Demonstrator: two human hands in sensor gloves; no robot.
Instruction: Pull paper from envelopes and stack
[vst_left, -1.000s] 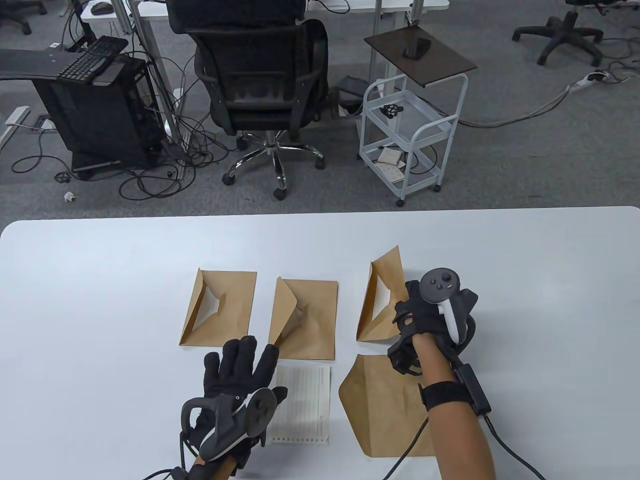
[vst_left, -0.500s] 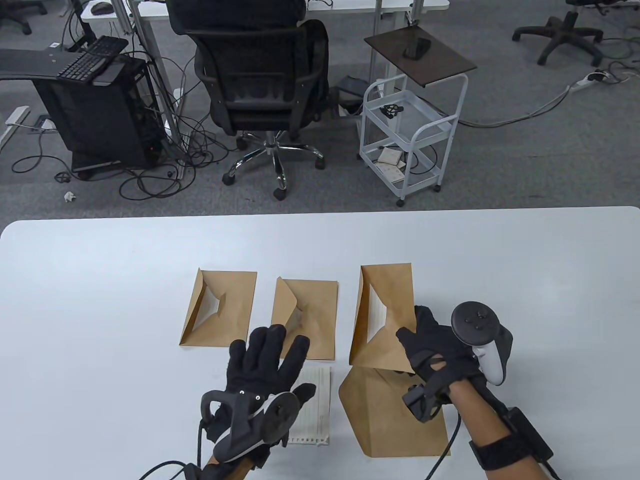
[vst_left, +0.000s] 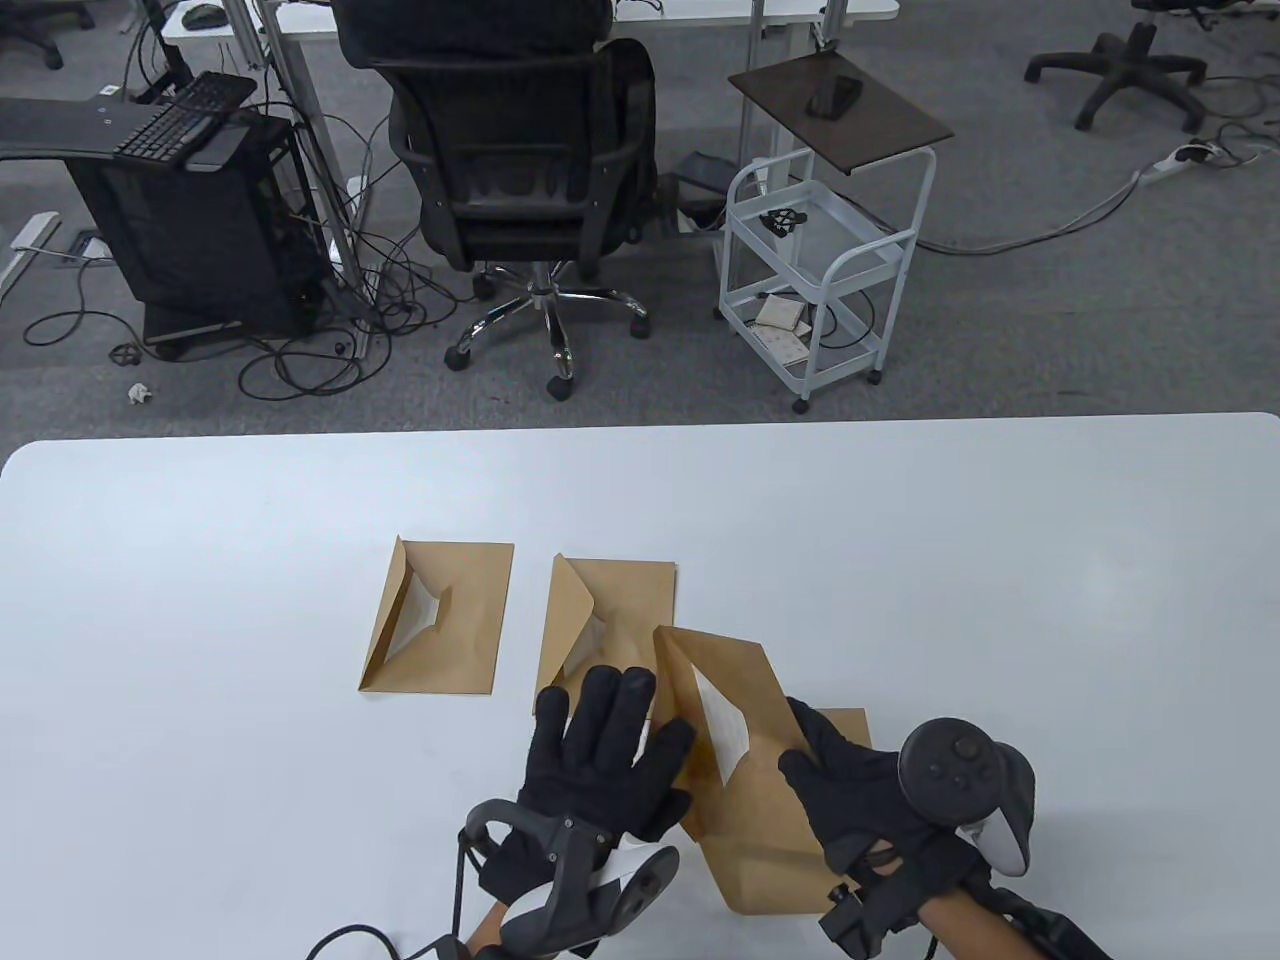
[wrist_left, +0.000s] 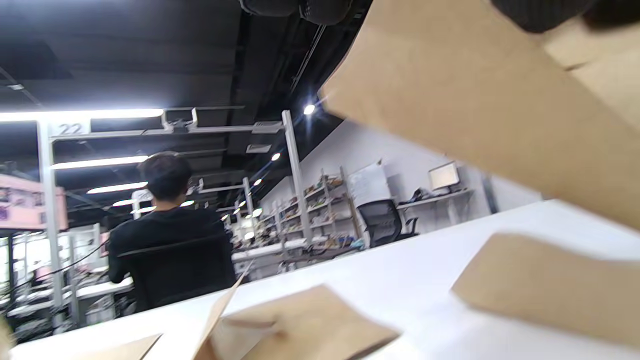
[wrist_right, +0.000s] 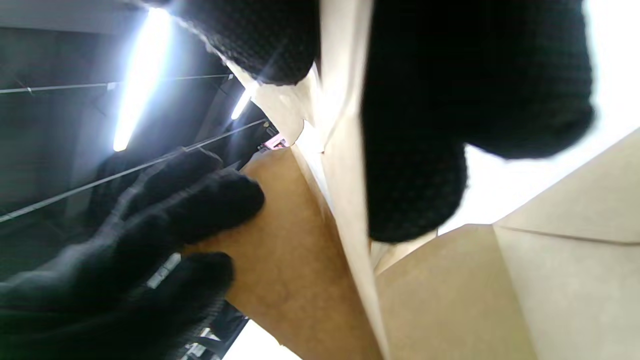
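My right hand (vst_left: 830, 770) grips a brown envelope (vst_left: 745, 700) by its lower right edge and holds it tilted above the table. White paper (vst_left: 725, 722) shows in its open mouth. In the right wrist view my fingers (wrist_right: 415, 150) pinch that envelope (wrist_right: 300, 270). My left hand (vst_left: 610, 730) is open with the fingers spread, right beside the envelope's flap; its fingertips (wrist_right: 200, 210) touch the flap. A flat brown envelope (vst_left: 790, 880) lies under the held one. A white sheet under my left hand is mostly hidden.
Two more open brown envelopes lie on the white table (vst_left: 200, 600): one on the left (vst_left: 445, 620) and one in the middle (vst_left: 615, 610), just beyond my left hand. An office chair (vst_left: 520, 170) and a white cart (vst_left: 820, 280) stand beyond the far edge.
My right hand has carried the envelope from the right of the row toward me and to the left, over the flat envelope. My left hand has moved right to meet its flap.
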